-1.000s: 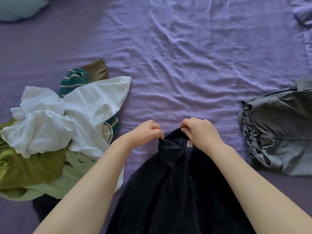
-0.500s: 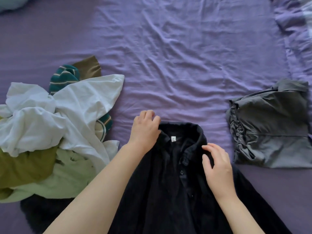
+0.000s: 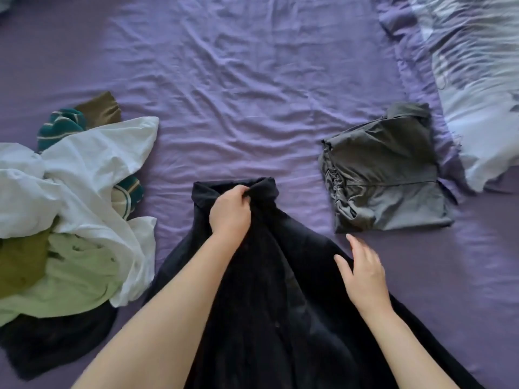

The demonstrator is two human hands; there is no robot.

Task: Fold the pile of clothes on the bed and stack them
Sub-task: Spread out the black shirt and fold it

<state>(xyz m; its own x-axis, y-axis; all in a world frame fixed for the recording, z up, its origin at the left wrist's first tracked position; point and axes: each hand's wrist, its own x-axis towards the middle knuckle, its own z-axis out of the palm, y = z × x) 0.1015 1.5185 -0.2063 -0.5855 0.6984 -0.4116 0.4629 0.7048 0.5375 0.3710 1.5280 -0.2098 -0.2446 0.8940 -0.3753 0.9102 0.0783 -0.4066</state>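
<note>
Two hands on the dark shirt [image 3: 280, 290] — no label or writing readable. My left hand [image 3: 230, 213] bunches its collar, fingers curled round the cloth. My right hand [image 3: 362, 269] hovers flat, fingers straight, at the shirt's right edge. Shirt lies mid-bed on the purple sheet [image 3: 252, 94] — between the unfolded pile [image 3: 70, 220] and the folded grey garment [image 3: 384, 175].

Count on the bed sheet [image 3: 252, 80]: one dark shirt [image 3: 266, 290] spread out; one folded grey garment [image 3: 387, 186]; one unfolded pile [image 3: 70, 220] holding perhaps six garments, layers overlapping; two hands, left hand [image 3: 229, 214] and right hand [image 3: 362, 273]; one pillow [image 3: 477, 94].
</note>
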